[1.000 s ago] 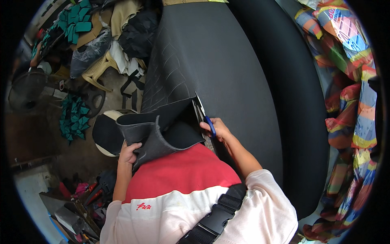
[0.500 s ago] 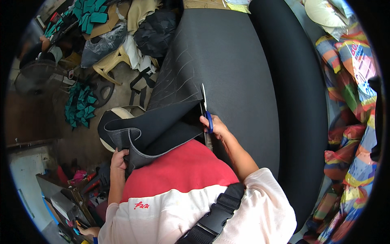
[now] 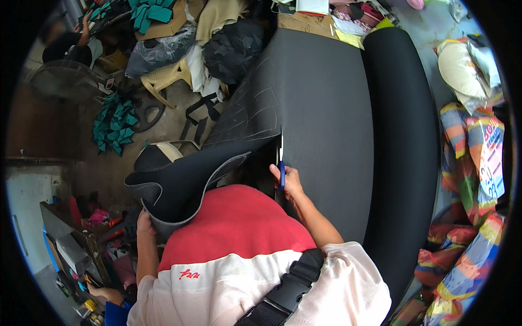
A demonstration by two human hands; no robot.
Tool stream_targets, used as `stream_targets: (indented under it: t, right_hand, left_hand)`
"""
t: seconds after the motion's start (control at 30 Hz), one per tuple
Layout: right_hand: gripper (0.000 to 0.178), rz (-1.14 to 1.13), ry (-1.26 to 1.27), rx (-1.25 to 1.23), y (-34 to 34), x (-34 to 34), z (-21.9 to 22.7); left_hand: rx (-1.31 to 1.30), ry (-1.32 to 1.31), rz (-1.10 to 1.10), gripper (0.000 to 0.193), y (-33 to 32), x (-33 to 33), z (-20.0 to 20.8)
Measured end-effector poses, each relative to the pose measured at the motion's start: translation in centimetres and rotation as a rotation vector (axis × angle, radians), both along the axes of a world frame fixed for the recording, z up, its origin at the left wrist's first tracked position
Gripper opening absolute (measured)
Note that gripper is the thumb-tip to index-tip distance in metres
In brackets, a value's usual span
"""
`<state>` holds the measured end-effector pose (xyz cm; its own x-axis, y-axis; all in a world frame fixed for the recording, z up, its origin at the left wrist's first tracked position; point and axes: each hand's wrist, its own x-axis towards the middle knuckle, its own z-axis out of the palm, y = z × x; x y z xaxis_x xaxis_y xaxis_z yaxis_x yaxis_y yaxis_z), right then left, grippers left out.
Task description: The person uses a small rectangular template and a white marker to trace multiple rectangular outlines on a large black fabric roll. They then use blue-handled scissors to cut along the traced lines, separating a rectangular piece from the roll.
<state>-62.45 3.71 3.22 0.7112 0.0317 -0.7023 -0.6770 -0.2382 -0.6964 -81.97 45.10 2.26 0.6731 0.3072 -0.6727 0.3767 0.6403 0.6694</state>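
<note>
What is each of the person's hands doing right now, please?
Left hand: gripping the cut flap of black foam sheet.
Right hand: closed on blue-handled scissors.

Brown cardboard box, perhaps, top centre

Blue-handled scissors stand upright at frame centre, blades in the dark grey sheet; its cut flap curls lower left.
</note>
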Motion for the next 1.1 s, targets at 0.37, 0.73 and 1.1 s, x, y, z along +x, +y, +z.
stream_targets:
  t: [0.37,0.73,1.1]
  right_hand:
    - [0.056,-0.039,-0.111,0.105,0.2,6.5,-2.5]
    - [0.058,-0.019,-0.059,0.176,0.6,13.2,-2.4]
    - [0.059,0.015,0.020,0.064,1.5,18.8,-2.3]
  left_hand:
    - [0.080,0.040,0.214,0.044,1.5,-1.7,2.8]
    - [0.107,0.093,0.336,0.045,1.9,-0.6,3.8]
    - [-0.003,0.051,0.151,0.045,3.8,15.1,2.0]
